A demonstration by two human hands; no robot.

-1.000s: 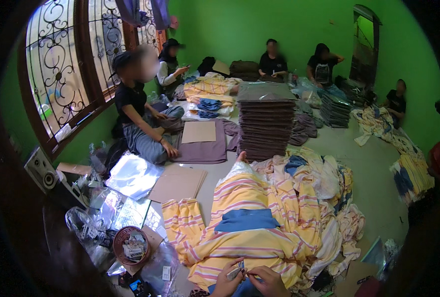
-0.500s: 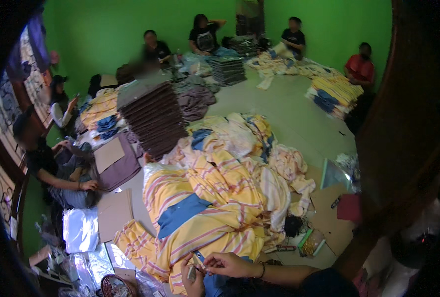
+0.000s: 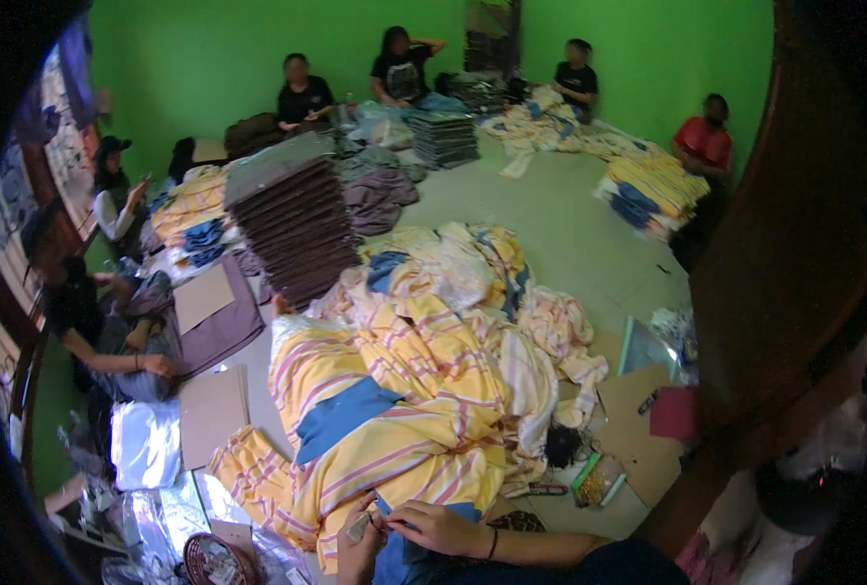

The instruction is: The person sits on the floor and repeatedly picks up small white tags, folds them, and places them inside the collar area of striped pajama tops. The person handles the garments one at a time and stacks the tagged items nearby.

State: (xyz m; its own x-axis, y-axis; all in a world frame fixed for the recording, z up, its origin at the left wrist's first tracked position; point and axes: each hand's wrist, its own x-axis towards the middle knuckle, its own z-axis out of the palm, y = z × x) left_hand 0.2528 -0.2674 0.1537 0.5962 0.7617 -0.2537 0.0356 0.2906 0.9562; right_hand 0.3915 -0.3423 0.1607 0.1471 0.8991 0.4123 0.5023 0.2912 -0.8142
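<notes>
My left hand [image 3: 355, 554] and my right hand [image 3: 441, 529] meet at the bottom of the view, fingertips almost together. Between the fingers of the left is a small pale piece like a tag [image 3: 358, 527]. The right pinches at a small thing too fine to name, next to a bit of blue at the left fingertips. Yellow cloth with pink and white stripes [image 3: 394, 466] lies in a big heap just beyond both hands. A blue panel [image 3: 346, 417] shows on top of it, and more blue cloth [image 3: 404, 561] hangs beneath my hands.
A tall stack of dark folded textiles [image 3: 292, 229] rises behind the heap. At left are cardboard sheets [image 3: 211, 417], clear plastic sleeves [image 3: 146, 444] and a basket [image 3: 199, 558]. To the right lie a cutter [image 3: 548, 489] and dark wood [image 3: 775, 322]. Several people sit along the walls.
Both hands have shifted slightly left and down in the picture, along with the whole scene. The blue and pale piece between my fingers shows less now. A person at left bends lower.
</notes>
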